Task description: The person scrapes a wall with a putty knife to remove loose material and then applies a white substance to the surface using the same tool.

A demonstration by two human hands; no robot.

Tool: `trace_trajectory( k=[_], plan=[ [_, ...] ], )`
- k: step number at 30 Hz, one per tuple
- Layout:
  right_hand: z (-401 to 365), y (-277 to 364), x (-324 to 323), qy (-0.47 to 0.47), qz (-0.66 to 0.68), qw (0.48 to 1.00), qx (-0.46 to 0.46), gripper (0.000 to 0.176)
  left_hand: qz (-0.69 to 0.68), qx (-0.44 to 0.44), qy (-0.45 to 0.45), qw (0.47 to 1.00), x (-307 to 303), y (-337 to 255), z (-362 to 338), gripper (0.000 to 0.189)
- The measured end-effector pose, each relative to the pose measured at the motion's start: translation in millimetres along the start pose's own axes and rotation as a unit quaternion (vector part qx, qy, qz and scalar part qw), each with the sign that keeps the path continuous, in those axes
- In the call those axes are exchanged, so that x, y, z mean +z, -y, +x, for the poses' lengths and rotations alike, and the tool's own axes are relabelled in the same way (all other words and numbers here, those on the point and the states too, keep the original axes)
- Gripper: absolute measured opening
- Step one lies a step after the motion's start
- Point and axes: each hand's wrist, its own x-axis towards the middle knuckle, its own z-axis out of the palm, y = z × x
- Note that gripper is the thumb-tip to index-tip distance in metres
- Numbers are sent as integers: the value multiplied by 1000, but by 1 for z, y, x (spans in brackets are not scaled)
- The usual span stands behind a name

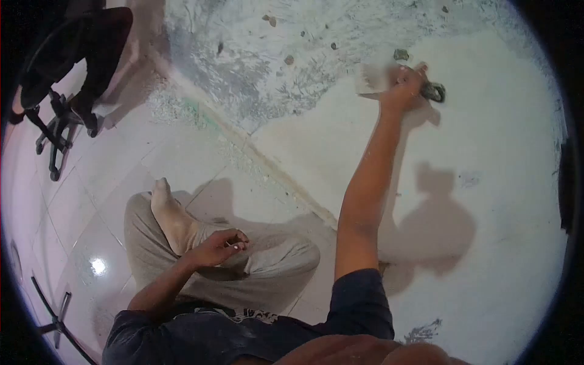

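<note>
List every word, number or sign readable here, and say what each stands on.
No text can be read.
White print on the dark blue shirt: too blurred and folded to read.
The pale flat block gripped in the right hand: motion-blurred, no marking legible.
The white plastered wall and glossy pale floor tiles: no writing shows.

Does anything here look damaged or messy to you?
Yes. The grey wall patch is scraped and pitted beside smooth white plaster, where the right hand presses a pale block. Crumbled debris lies along the tiled floor.
</note>
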Motion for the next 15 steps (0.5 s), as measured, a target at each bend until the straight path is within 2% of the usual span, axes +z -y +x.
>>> trace_trajectory(
  k=[1,2,3,6,7,8,9,11,13,14,15],
  plan=[
    [-20,16,17,41,-37,998,-4,30,-13,-55,23,998,-2,1,-3,19],
    [-30,27,9,39,-30,999,-15,30,-2,-48,25,999,-8,1,-1,19],
    [-32,31,0,77,21,989,-121,23,-23,-44,16,999,-13,2,2,19],
    [-17,2,-25,-42,-152,933,-325,22,-89,-62,11,994,-6,7,-2,19],
    [-22,12,-15,-15,-42,966,-254,20,-25,-78,21,996,-7,0,-2,19],
    [-26,24,-8,-24,16,978,-208,15,43,-85,26,995,-11,-5,2,18],
    [-29,36,-1,-37,76,983,-164,11,48,-82,28,995,-13,-6,4,18],
    [-10,10,-35,38,42,979,-197,18,-84,-62,12,994,-10,-1,5,18],
    [-7,-13,-34,45,13,998,-49,26,-76,-53,8,996,-5,2,6,17],
    [-18,-13,-3,-17,-67,996,-56,24,-56,-35,0,998,-8,0,8,17],
    [-24,-13,-3,-66,-79,992,-79,23,-45,-27,-1,999,-13,-4,8,17]
  ],
)
